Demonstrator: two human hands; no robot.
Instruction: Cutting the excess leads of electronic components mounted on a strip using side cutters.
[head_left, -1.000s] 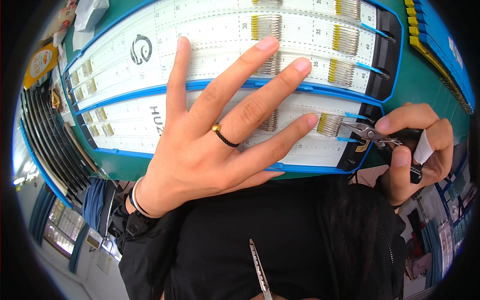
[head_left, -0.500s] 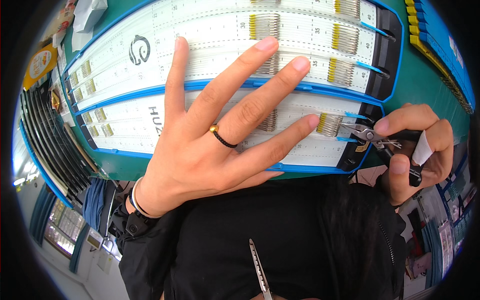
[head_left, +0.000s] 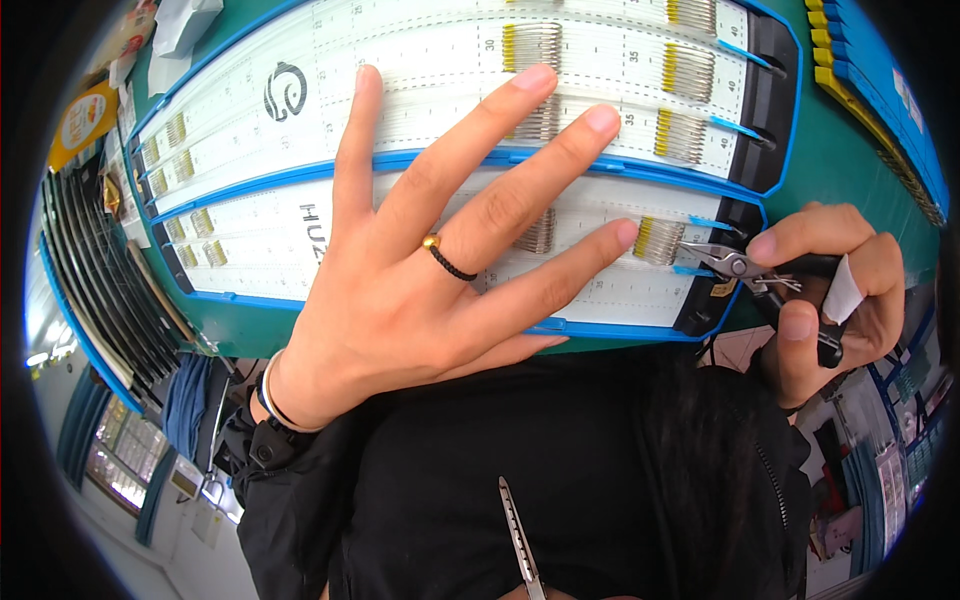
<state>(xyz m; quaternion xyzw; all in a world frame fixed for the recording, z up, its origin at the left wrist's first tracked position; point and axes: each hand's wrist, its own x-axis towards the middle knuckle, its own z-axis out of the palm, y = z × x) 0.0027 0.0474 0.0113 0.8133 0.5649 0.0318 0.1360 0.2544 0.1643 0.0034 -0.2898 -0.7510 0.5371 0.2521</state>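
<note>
My left hand (head_left: 420,255) lies with fingers spread across a long white case (head_left: 640,180) with blue edges, which is in two hinged halves. A black ring is on one finger. Small black-handled pliers (head_left: 735,265) are in my right hand (head_left: 850,270), at the case's near right corner. Their pointed nose sits between two blue strips (head_left: 710,222), close to a row of thin metal wires with yellow ends (head_left: 660,241). Whether the tips touch the wires I cannot tell. White tape (head_left: 842,290) wraps one right finger. Part of the middle wire rows is hidden under my left hand.
Blue and yellow stacked cases (head_left: 880,100) stand at the far right of the green table (head_left: 810,160). A stack of dark, curved-looking panels (head_left: 115,290) is at the left, near an orange packet (head_left: 83,125). Silver tweezers or a clip (head_left: 518,535) hang before my black top.
The case and my hands show only a very slight shift in the picture. The pliers stay at the same corner, and my left hand keeps its spread.
</note>
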